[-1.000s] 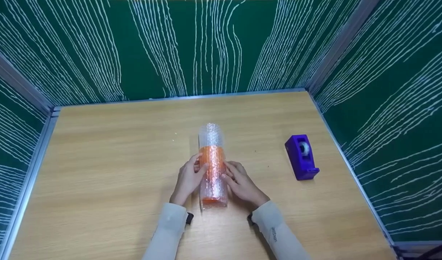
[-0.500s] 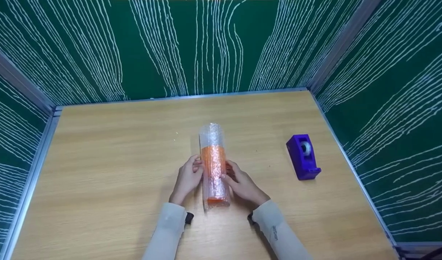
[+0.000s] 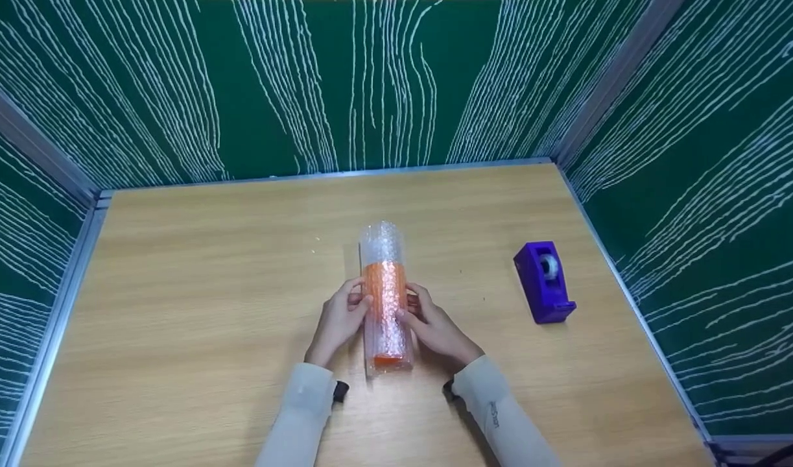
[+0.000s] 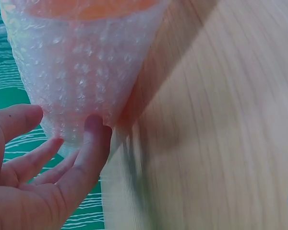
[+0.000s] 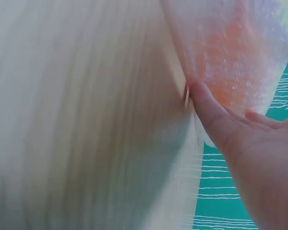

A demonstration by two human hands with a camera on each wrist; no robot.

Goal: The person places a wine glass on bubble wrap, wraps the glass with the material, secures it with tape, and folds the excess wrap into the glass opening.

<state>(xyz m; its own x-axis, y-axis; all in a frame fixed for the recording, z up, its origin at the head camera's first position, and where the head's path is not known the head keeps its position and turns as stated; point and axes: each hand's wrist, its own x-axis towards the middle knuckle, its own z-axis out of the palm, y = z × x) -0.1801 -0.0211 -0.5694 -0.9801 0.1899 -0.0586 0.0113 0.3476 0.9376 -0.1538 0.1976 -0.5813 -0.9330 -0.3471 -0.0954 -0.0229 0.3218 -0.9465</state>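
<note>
A long roll of clear bubble wrap (image 3: 383,243) lies lengthwise on the table, wrapped around something orange (image 3: 384,285). The orange shows through its middle and near end, while the far end is clear wrap alone. My left hand (image 3: 338,321) holds the roll's left side, thumb against the upper surface and fingers low along the edge. From the right, my right hand (image 3: 438,331) grips it at about the same height, thumb on top and fingers partly hidden behind the side. In the left wrist view, fingertips (image 4: 98,124) meet the bubbled surface.
To the right on the wooden table (image 3: 208,292) stands a purple tape dispenser (image 3: 542,282) with a roll of clear tape (image 3: 548,266). Tiny white bits lie left of the roll. Green panels (image 3: 396,84) with white wavy lines enclose the back and sides.
The wrapped roll has shifted slightly to the right. My left thumb came off its top half a second ago and is back against it now. The right hand stays at its side.
</note>
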